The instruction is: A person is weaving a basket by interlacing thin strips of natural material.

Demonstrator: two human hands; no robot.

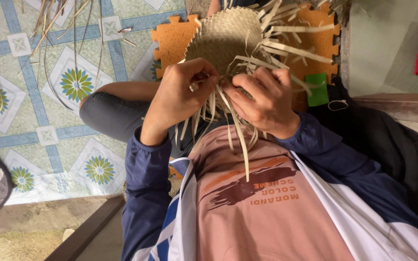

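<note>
Strips (pixel 238 130) of pale split cane hung loose over the person's lap, free ends trailing toward the chest. Both hands pinched them at the rim: left hand (pixel 180 96) closed on a few strands, right hand (pixel 262 99) curled round others, keeping tension. Beyond, the half-woven basket (pixel 226 36) rested on an orange foam mat (pixel 172 38), above patterned floor tiles (pixel 49 96).

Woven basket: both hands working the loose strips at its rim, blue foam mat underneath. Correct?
Not quite. The foam mat is orange, not blue, as the head view shows. The rest holds: left hand and right hand both work the loose strips at the woven basket rim.
</note>
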